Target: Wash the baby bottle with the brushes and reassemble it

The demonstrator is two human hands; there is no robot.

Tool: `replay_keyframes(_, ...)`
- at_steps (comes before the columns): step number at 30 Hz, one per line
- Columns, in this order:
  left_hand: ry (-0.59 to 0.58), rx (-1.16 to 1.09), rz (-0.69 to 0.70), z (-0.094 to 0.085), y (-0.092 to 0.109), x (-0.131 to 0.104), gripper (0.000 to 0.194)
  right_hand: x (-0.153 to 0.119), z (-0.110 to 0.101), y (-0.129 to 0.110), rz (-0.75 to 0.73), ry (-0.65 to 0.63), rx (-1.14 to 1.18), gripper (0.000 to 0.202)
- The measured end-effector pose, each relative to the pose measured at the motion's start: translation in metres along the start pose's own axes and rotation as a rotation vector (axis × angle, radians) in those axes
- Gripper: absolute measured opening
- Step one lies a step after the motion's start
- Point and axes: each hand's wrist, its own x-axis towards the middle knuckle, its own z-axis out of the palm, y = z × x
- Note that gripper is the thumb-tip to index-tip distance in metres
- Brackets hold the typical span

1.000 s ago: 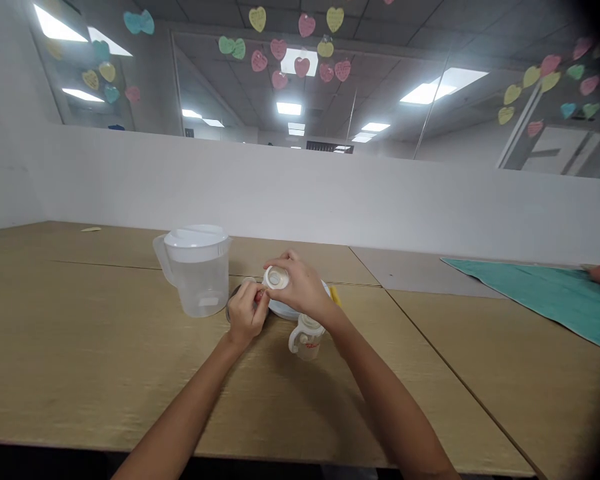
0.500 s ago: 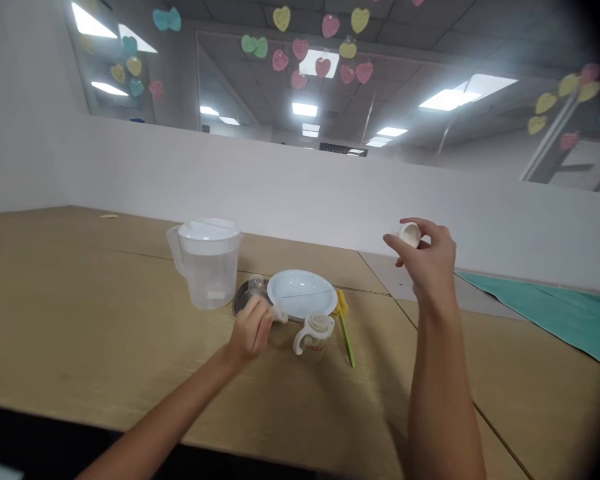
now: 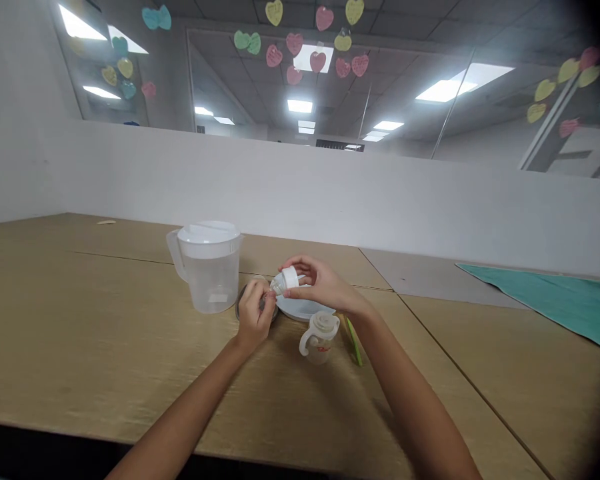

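Note:
Both hands meet above the white bowl (image 3: pixel 304 312). My right hand (image 3: pixel 317 287) holds a white threaded bottle ring (image 3: pixel 291 277) on its side between thumb and fingers. A clear piece like a bottle teat (image 3: pixel 277 285) pokes out of the ring's left side. My left hand (image 3: pixel 255 310) pinches that piece at its tip, fingers closed. Just below the hands stands a small clear baby bottle (image 3: pixel 320 340), upright, with a pale handled top and red print. Behind my left hand a dark round dish (image 3: pixel 241 309) is partly hidden.
A clear pitcher with a white lid (image 3: pixel 213 283) stands left of the hands. A green stick (image 3: pixel 354 343) lies right of the small bottle. Farther right lies a green cloth (image 3: pixel 555 300). A white wall (image 3: pixel 280 187) rises behind the table.
My right hand has come down and left with the white ring, to my left hand. The clear teat piece now sits in the ring, with both hands on the parts.

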Motion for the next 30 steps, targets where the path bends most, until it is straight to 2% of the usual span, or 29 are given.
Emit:
replay_keyframes(4, 0.042, 0.029, -0.047, 0.002, -0.003, 0.003, 0.017, 0.007, 0.011, 0.011, -0.021, 0.191, 0.076, 0.058)
replay_keyframes(6, 0.024, 0.008, -0.109, 0.005, -0.006, 0.002, 0.016, 0.009, 0.017, 0.017, -0.038, 0.194, 0.015, 0.059)
replay_keyframes(9, -0.048, -0.114, -0.247, 0.01, -0.009, -0.001, 0.011, 0.01, 0.022, 0.025, -0.103, 0.105, -0.124, 0.046)
replay_keyframes(11, -0.042, -0.262, -0.343, 0.014, -0.011, 0.0, 0.025, 0.011, 0.024, 0.03, -0.147, 0.052, -0.201, 0.037)
replay_keyframes(13, -0.013, -0.479, -0.456, 0.016, -0.011, 0.002, 0.035, 0.012, 0.024, 0.033, -0.163, 0.03, -0.249, 0.037)
replay_keyframes(16, -0.031, -0.832, -0.641, 0.017, -0.009, 0.006, 0.041, 0.013, 0.023, 0.036, -0.14, 0.05, -0.277, 0.039)
replay_keyframes(18, -0.065, -0.986, -0.733, 0.016, -0.008, 0.008, 0.042, 0.013, 0.022, 0.036, -0.118, 0.062, -0.277, 0.038)
replay_keyframes(21, -0.155, -1.147, -0.763, 0.012, -0.009, 0.009, 0.037, 0.013, 0.02, 0.036, -0.149, 0.076, -0.286, 0.038)
replay_keyframes(24, -0.204, -1.252, -0.769, 0.01, -0.012, 0.01, 0.023, 0.012, 0.019, 0.037, -0.203, 0.085, -0.346, 0.039)
replay_keyframes(30, -0.135, -1.277, -0.865, 0.017, -0.009, 0.008, 0.018, 0.014, 0.019, 0.042, -0.249, 0.136, -0.634, 0.034)
